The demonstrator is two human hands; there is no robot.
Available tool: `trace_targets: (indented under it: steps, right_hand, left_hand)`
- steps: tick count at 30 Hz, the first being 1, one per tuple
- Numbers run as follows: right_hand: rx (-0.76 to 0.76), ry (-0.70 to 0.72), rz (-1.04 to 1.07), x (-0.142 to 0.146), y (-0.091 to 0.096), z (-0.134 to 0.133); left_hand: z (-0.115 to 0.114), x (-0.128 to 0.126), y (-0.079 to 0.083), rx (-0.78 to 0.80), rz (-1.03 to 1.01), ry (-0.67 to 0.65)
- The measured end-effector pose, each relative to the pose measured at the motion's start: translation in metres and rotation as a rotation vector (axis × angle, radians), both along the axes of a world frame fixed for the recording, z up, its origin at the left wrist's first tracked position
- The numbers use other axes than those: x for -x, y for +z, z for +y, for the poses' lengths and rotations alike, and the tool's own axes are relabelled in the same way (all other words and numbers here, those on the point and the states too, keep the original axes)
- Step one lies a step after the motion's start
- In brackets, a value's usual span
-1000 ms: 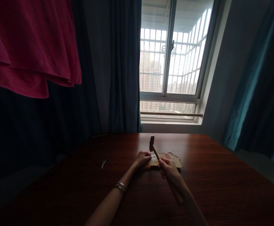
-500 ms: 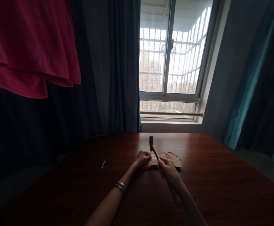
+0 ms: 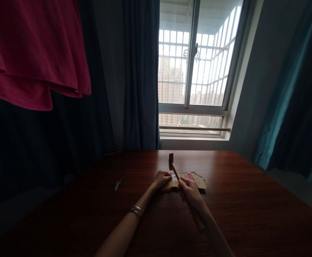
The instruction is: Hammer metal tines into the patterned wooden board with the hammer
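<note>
My right hand (image 3: 190, 191) is closed round the wooden handle of a hammer (image 3: 171, 161), whose head is raised over a flat, light-coloured board (image 3: 201, 181). Dark dots like holes and a red marking cover the board, and its far right edge is notched. At the board's left end my left hand (image 3: 162, 178) has its fingers pinched on a thin upright nail (image 3: 171, 174), directly below the hammer head. The nail's lower end is too small to make out. Two bracelets circle my left wrist. To the left, several loose nails (image 3: 119, 183) lie together on the table.
The dark reddish wooden table (image 3: 241, 214) stretches to the wall under a barred window (image 3: 193, 71). Blue curtains (image 3: 141, 78) hang on both sides. A pink cloth (image 3: 35, 53) hangs at the upper left.
The whole view has shifted very slightly. Both hands, the hammer and the board keep almost the same places relative to one another.
</note>
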State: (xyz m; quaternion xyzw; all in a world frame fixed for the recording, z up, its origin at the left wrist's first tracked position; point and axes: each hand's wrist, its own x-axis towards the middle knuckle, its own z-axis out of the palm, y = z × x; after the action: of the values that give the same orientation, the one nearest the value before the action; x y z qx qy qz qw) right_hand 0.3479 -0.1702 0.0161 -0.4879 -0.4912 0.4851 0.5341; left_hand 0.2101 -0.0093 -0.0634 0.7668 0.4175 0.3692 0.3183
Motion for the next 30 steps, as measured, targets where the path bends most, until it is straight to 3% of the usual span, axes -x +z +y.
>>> trace_targets:
  steps: [12,30]
  right_hand:
    - [0.042,-0.015,0.016,-0.0025,-0.0036,0.0017]
    - [-0.025,0.009,0.019,-0.0048,-0.0029,0.0035]
  left_hand:
    - [0.0008,0.0013,-0.0021,-0.014,0.021,-0.01]
    - [0.0055,0.0004,-0.008,-0.001,-0.04,-0.018]
